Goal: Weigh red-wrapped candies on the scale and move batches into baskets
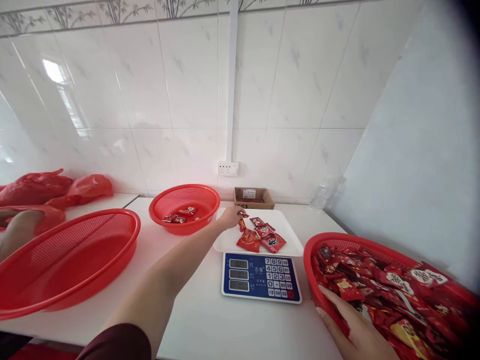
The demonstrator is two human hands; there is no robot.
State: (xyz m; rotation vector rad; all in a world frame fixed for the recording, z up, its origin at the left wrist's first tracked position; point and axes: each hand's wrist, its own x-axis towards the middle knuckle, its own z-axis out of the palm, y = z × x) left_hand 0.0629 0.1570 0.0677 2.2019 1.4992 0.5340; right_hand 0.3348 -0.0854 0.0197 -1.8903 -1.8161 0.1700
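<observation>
Digital counting scale, blue face with three display windows and white keypad, stood on a white counter; its white weighing tray bore several red printed food packets, loosely grouped and partly overlapping. Left hand, one, reached over the tray's far left part, its grip narrow, fingertips closed on a small red packet. Right hand, one, lay at the near left rim of an oval red plastic basket, thumb and fingers parted there; whether that grip pressed firmly on the rim could not be told. The basket, right of the scale, was heaped with red packets of several sizes. Round red plastic basket, left of the tray, held a few like packets. Large red basket, perforated, stood at the left. Also recorded: a low cardboard box behind the tray, a clear plastic container near the corner, red plastic bags at far left, and part of another person's arm beside them.
</observation>
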